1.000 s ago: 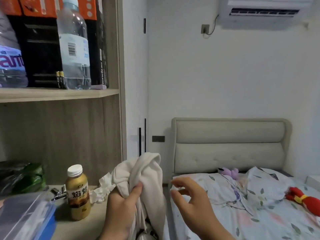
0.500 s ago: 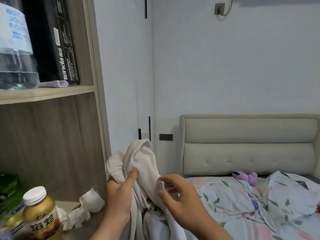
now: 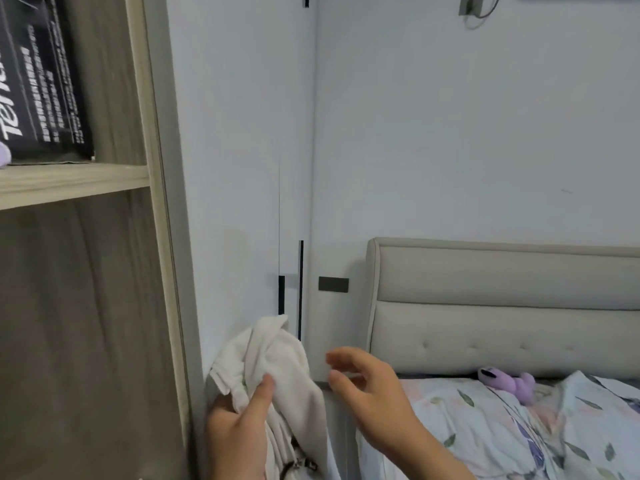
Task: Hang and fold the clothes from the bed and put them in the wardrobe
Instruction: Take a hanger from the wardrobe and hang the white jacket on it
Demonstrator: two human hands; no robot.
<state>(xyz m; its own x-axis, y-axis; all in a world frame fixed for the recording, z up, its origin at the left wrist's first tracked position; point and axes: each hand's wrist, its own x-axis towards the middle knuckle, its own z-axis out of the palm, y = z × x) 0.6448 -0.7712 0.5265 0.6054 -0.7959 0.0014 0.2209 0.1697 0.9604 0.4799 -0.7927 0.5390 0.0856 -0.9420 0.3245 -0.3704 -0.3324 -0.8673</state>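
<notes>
The garment (image 3: 277, 362) is cream-white and plain. The bed's quilt (image 3: 502, 434) is white with a scattered print of grey-green leaves, pale pink patches and a few purple-blue marks. The padded headboard (image 3: 502, 306) is plain beige with tufted dimples along its lower panel. A soft toy (image 3: 509, 381) on the quilt is lilac with a black mark at one end. The wardrobe doors (image 3: 242, 168) are pale grey-white with thin black handle strips; the wall (image 3: 467, 133) is the same pale shade, with a dark grey plate (image 3: 333, 284) on it. The shelf unit (image 3: 86, 306) is grey-brown woodgrain edged in lighter beige. A box (image 3: 45, 81) on its shelf is black with white lettering.
</notes>
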